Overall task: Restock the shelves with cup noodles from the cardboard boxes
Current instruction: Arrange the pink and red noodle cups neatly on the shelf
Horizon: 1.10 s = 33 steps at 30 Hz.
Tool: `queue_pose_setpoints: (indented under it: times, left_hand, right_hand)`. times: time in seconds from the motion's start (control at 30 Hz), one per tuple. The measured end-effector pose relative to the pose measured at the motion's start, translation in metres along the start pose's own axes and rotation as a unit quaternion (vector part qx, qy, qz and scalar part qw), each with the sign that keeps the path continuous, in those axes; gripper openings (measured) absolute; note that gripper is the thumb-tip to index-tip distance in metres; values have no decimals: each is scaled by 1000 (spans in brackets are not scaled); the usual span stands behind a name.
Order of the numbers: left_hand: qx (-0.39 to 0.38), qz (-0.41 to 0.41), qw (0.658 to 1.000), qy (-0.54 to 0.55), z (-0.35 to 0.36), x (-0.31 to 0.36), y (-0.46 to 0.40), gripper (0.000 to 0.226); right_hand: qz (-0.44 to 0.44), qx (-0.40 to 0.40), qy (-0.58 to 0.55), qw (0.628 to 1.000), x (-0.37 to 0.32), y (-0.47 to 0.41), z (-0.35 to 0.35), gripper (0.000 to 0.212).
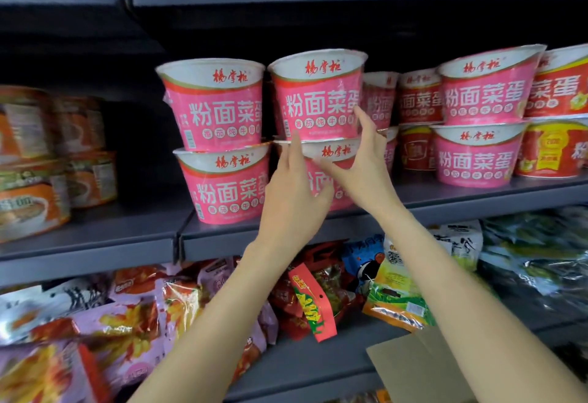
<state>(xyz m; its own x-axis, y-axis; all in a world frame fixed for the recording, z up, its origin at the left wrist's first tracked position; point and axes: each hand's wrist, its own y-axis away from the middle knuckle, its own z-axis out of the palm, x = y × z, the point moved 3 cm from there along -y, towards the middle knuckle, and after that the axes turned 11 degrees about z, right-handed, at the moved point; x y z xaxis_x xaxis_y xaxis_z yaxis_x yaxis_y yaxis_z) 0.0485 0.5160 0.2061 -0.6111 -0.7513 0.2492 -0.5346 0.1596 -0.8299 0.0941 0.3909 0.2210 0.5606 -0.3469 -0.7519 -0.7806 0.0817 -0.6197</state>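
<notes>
Head view showed the upper pink cup [316,97] tilted, its rim leaning right, stacked on the lower pink cup [331,167] in the 2nd column on the middle shelf [95,237]. Both sat just ahead of and above the hands, axes roughly upright. The left hand [294,192] lay with straight fingers [294,148] reaching the seam between the 2 cups on their left side; the right hand [366,163] spread loosely, its fingers [361,116] touching the upper cup's right flank, thumb under the lower rim. Neither hand clenched anything. Judged from this, straightening the upper cup meant nudging it leftward and level. The lower cup's face was mostly hidden by the hands; a cardboard flap [413,364] was cut off at bottom right, its contents unseen.
</notes>
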Motion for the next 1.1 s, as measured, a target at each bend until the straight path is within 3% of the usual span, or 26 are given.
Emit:
queue_pose_setpoints:
  times: [0.13, 0.23, 0.4, 0.53, 0.8, 1.1]
  left_hand:
    - [102, 41, 994, -17, -17, 18, -15, 60]
    - [76, -18, 995, 69, -11, 6, -41, 63]
    - [42, -36, 997, 44, 1, 6, -56, 76]
    - [71, 17, 997, -15, 1, 5, -41, 73]
    - [29, -19, 995, -93, 8, -3, -47, 85]
    - [67, 39, 994, -75, 15, -8, -32, 89]
  right_hand:
    - [-29, 41, 12, 999, -8, -11, -19, 63]
    - [-16, 6, -14, 1000, -12, -25, -23, 50]
    - [18, -37, -32, 999, -10, -40, -17, 60]
    - [47, -55, -77, 994, -8, -50, -18, 59]
    - [14, -55, -63, 996, -8, -58, -17, 61]
    - [52, -92, -136, 985, 5, -64, -18, 56]
